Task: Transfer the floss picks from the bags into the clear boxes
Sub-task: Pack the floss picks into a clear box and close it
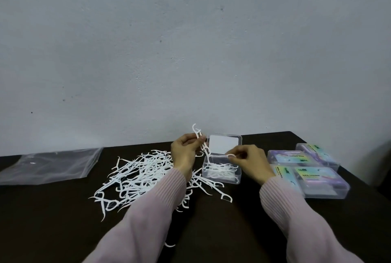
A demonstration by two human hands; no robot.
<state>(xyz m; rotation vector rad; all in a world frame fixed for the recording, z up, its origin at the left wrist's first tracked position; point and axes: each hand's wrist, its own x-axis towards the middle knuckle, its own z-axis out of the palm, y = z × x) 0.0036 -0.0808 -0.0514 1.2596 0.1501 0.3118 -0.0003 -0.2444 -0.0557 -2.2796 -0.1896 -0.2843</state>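
Spanning the room's foreground: dark table (pixel 243 231) beneath grey wall (pixel 190 40).

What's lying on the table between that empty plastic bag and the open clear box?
In the head view, a loose pile of white floss picks lies between the plastic bag and the open clear box; the left hand hovers there.

On the dark surface (pixel 232 231) lies a loose pile of white floss picks (pixel 137 174), with a flat clear bag (pixel 48 164) well to its left. The left hand (pixel 186 152) pinches several picks upright beside an open clear box (pixel 222 169) that already contains picks; the right hand (pixel 247 161) pinches one pick over it. Closed labelled boxes (pixel 309 169) sit at right.
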